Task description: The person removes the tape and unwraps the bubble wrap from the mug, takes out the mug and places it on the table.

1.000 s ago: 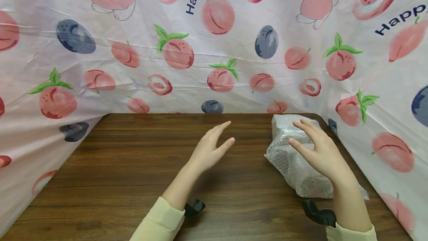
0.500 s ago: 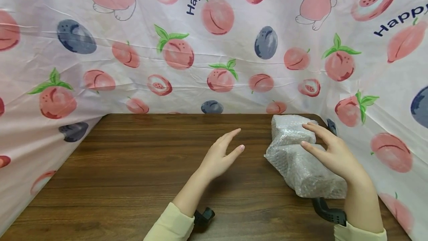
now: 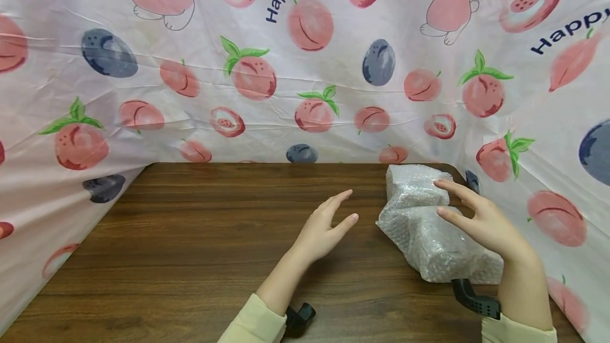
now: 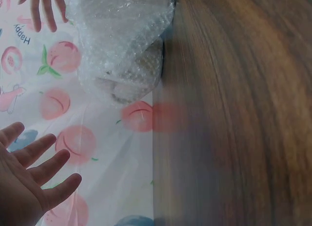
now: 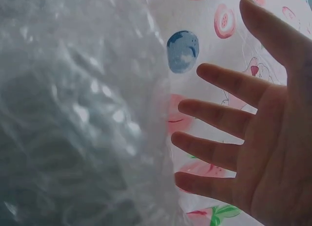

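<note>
A bundle of clear bubble wrap lies on the right side of the wooden table, bulging in two lumps; what it encloses is hidden. My right hand is raised near the bundle's right side with fingers spread and holds nothing. In the right wrist view that hand appears apart from the plastic, fingers extended. To the left of the bundle my left hand hovers above the table, fingers loosely extended and nothing in it. The left wrist view shows the bubble wrap beyond the left hand.
The brown wooden table extends across the front. A white curtain with peach prints hangs behind it and along both sides. Black wrist mounts sit on both wrists. A small dark object stands at the table's back right edge.
Both hands have drifted to the right and slightly down, so the left hand is nearer the bundle and more of the bundle shows beside the right hand. The bubble wrap stays in place.
</note>
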{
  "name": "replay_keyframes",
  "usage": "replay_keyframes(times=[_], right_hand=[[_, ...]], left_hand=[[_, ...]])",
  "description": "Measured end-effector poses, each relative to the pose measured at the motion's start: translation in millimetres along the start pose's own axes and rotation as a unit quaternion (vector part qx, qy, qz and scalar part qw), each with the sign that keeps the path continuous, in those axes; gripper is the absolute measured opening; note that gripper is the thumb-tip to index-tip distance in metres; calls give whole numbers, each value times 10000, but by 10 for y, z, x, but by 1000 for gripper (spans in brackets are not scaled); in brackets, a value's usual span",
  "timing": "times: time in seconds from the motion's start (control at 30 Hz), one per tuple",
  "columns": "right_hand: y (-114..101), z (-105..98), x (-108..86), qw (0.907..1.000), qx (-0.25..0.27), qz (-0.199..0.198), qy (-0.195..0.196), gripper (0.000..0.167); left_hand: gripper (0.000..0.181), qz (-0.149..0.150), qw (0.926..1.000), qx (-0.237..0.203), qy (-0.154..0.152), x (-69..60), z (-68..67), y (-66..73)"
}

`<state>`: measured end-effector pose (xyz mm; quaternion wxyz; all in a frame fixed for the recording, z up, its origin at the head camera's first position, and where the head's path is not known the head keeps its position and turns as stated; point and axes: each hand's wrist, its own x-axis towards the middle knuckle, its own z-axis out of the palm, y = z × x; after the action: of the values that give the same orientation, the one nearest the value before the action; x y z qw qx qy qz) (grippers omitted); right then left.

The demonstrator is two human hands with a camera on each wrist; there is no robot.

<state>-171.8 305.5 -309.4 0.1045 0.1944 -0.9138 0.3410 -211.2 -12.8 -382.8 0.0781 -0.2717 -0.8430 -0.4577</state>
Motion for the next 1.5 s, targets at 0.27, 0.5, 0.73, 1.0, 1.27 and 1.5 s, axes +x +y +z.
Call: replay_keyframes(times=[0.27, 0.5, 0.73, 1.0, 1.27, 1.5], right_hand=[[51, -71, -44, 9981, 255, 284, -481, 56], [113, -98, -86, 9940, 699, 539, -648, 59], [205, -108, -135, 9905, 993, 608, -736, 59], [311, -134, -170, 9867, 1289, 460, -882, 63], [447, -145, -201, 9794, 1707, 193, -1065, 65], [526, -152, -239, 9715, 2061, 112, -1166, 70]], left_hand=[[59, 47, 9999, -92, -72, -1, 88, 29], [60, 132, 9997, -61, -195, 2, 200, 58], [63, 99, 9991, -5, -419, -12, 320, 91], [68, 181, 9983, -45, -553, -24, 450, 135], [72, 218, 9974, -191, -660, 4, 558, 168], [80, 113, 9957, -394, -825, 40, 631, 213]])
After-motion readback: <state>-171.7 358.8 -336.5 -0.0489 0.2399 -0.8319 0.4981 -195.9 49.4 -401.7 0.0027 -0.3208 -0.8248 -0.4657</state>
